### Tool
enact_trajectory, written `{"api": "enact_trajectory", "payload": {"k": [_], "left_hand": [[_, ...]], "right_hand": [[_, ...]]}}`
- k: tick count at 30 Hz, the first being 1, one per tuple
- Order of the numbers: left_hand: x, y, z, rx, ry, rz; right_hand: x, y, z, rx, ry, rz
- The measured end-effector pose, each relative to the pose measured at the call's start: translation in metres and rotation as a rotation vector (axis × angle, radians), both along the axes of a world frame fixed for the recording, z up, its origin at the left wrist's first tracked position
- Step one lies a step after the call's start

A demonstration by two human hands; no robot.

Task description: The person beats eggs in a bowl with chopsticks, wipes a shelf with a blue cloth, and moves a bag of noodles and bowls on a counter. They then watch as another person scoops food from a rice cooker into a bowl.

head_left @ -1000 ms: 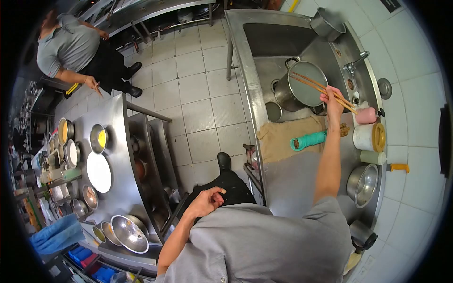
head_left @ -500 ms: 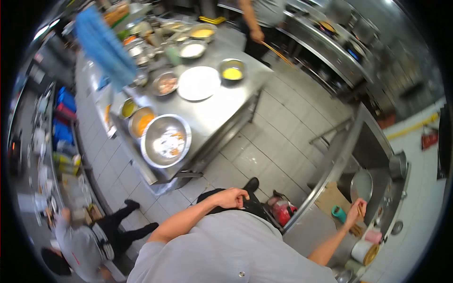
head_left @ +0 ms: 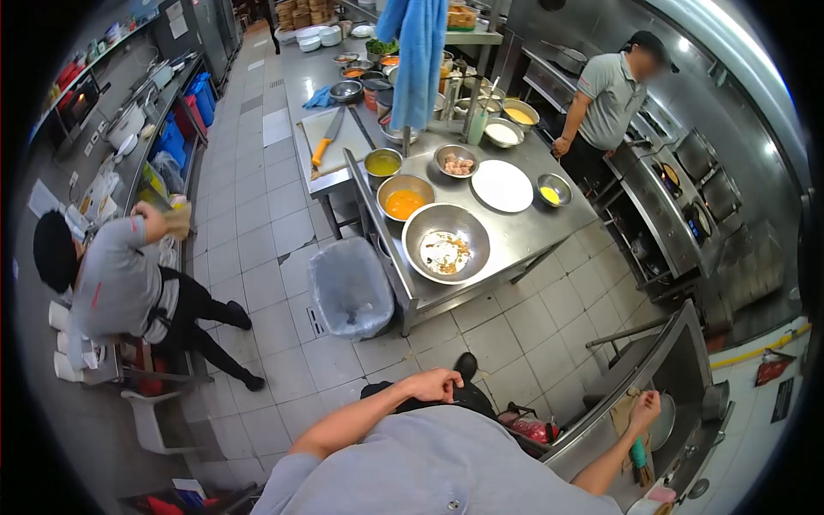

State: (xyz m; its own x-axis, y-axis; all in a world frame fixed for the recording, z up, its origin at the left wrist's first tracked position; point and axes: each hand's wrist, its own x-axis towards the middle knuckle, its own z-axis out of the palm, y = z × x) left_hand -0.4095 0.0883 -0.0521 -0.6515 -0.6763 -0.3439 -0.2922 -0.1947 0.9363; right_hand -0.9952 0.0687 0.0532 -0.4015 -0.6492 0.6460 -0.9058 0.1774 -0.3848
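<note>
Hands of the wearer sit well apart. The left hand (head_left: 433,384) rests against the hip of the dark trousers (head_left: 463,396), just above the grey shirt (head_left: 429,463); its fingers are curled in loosely and grasp nothing. The right hand (head_left: 644,410) is stretched out to the near right, over the steel sink counter (head_left: 678,356). It is too small here to tell whether it is clenched, slack or gripping something. Just beside it, to the right, stands one round steel pot (head_left: 665,422), and one teal roll (head_left: 638,452) lies nearer on the counter.

Two other people are at work. One, in a grey shirt, bends at the left (head_left: 116,287); the other stands at the far right by the stove line (head_left: 609,94).

One steel prep table (head_left: 515,236) fills the middle. On it I count:
- one large steel bowl (head_left: 446,243) with scraps in it, at the near edge;
- one bowl of orange liquid (head_left: 405,203) just behind it;
- one small pot of yellow liquid (head_left: 383,162) farther still;
- one bowl of pinkish pieces (head_left: 456,160);
- one white plate (head_left: 503,185);
- one small bowl of yellow (head_left: 554,190).

One blue cloth (head_left: 415,51) hangs above the far end. One orange-handled knife (head_left: 326,137) lies on one white cutting board (head_left: 313,129). One bag-lined bin (head_left: 350,287) stands on the floor at the table's near left corner.
</note>
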Motion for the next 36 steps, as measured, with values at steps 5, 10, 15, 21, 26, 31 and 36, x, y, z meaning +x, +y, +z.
{"api": "enact_trajectory", "payload": {"k": [5,10,15,21,26,31,36], "left_hand": [[0.033,0.031,0.018,-0.058,-0.13,0.152],[0.055,0.051,0.01,-0.018,-0.074,0.316],[0.067,0.046,0.007,-0.034,-0.144,0.32],[0.072,0.011,0.035,-0.088,-0.296,0.332],[0.115,-0.031,0.061,-0.052,-0.035,0.533],[0.173,-0.135,0.123,-0.225,0.054,0.882],[0.208,-0.286,0.144,-0.453,-0.067,1.131]], "right_hand": [[0.043,-0.045,0.029,-0.122,-0.011,0.129],[0.038,-0.095,0.01,0.103,-0.221,0.263],[0.075,-0.14,-0.016,0.137,-0.336,0.37],[0.149,-0.171,0.029,0.395,-0.69,0.338],[0.196,-0.252,0.07,0.403,-0.809,0.618],[0.272,-0.406,0.117,0.216,-0.677,0.916],[0.366,-0.602,0.124,0.002,-0.712,1.185]]}}
